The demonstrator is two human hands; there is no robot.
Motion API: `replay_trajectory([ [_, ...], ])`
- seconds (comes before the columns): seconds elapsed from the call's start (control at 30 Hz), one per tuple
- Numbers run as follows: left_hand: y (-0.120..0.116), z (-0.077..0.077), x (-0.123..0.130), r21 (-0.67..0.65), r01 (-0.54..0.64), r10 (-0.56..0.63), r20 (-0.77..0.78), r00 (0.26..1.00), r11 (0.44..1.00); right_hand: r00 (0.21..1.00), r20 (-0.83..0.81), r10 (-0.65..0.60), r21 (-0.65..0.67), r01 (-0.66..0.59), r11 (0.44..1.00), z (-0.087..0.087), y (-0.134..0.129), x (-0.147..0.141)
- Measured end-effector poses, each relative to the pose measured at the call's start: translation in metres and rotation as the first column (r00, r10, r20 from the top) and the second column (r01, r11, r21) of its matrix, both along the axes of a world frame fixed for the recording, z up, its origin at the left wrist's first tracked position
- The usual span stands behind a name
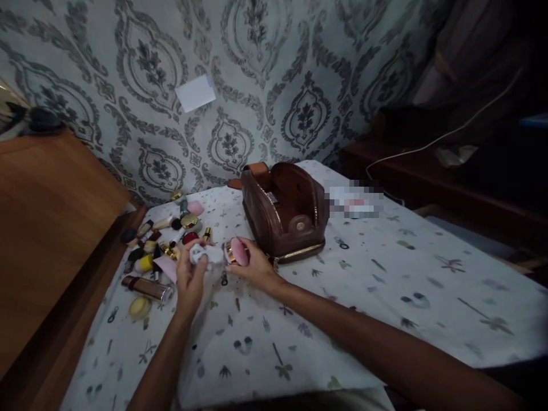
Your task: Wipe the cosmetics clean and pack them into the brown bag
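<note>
My left hand (pixel 190 279) is closed around a crumpled white cloth or tissue (pixel 208 255). My right hand (pixel 256 265) grips a small cosmetic item with a pink oval end and a gold band (pixel 238 252); its exact kind is unclear. The white cloth reaches up to this item, and I cannot tell whether they touch. Just behind my right hand stands a brown leather bag (pixel 282 214), its zipped top gaping. Left of my left hand lie a rose-gold tube (pixel 148 288), a yellow round jar (pixel 140 308) and a pink card-like piece (pixel 166 267).
Several more cosmetics spread over the left of the patterned tablecloth (pixel 274 354), among them a gold round case (pixel 189 221) and a pink sponge (pixel 195 208). A wooden panel (pixel 60 217) borders the left side. A white cable (pixel 432 145) runs along the right.
</note>
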State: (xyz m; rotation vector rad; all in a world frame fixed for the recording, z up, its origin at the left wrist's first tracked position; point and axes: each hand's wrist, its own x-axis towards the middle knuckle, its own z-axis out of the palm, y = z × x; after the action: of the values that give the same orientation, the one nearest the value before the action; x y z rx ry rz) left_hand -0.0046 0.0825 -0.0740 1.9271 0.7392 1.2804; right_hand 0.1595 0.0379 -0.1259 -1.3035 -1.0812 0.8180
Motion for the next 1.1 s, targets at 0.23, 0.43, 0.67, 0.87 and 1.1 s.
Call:
replay_trajectory([
  [0.23,-0.015,-0.015,0.014,0.173,0.189,-0.11,-0.384,0.917,0.967,0.949,0.316,-0.015,0.121,-0.024,0.992,-0.002,-0.011,-0.001],
  [0.43,-0.006,-0.011,0.006,-0.165,0.092,-0.124,-0.195,0.973,0.982,0.909,0.409,0.086,0.173,-0.17,0.97,0.002,-0.017,-0.004],
  [0.67,-0.005,-0.017,0.011,-0.6,0.219,-0.124,0.196,0.973,0.769,0.902,0.404,0.151,0.28,-0.279,0.918,0.003,-0.022,-0.007],
  [0.87,-0.008,-0.019,0.016,-0.772,0.325,-0.083,0.336,0.938,0.546,0.875,0.471,0.109,0.309,-0.279,0.909,0.008,-0.022,-0.002],
  [1.1,-0.003,-0.02,0.013,-0.81,0.347,-0.043,0.372,0.927,0.473,0.894,0.446,0.029,0.325,-0.192,0.926,0.004,-0.022,-0.004],
])
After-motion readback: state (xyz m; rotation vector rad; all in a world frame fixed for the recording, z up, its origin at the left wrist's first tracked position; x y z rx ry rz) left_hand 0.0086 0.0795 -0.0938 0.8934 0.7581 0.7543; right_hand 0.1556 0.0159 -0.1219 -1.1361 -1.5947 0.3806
